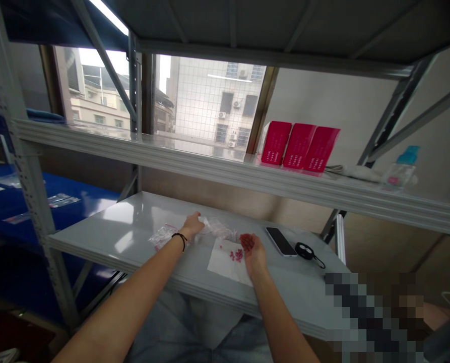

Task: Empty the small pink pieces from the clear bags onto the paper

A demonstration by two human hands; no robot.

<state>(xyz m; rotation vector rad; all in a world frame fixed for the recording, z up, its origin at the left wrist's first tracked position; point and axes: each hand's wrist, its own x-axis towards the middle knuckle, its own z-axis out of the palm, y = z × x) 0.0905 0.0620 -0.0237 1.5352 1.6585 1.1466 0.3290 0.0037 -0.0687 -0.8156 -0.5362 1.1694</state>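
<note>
My left hand (193, 225), a dark band on its wrist, reaches to the far side of the shelf board. Its fingers are pinched at the end of a loose pile of clear plastic bags (219, 229). Another clear bag (161, 237) with pinkish edges lies under and beside my left wrist. My right hand (255, 254) is cupped palm up over the right edge of a white paper sheet (220, 264). Reddish pieces seem to lie in its curled fingers, partly hidden. Several small pink beads (238, 255) are on the paper, left of that hand.
A phone (281, 241) and a black round object with a loop (305, 251) lie right of my right hand. Above runs a shelf edge (209, 166) carrying red boxes (298, 146) and a blue-topped bottle (400, 169). A metal post (28, 176) stands left. A pixelated area covers the lower right.
</note>
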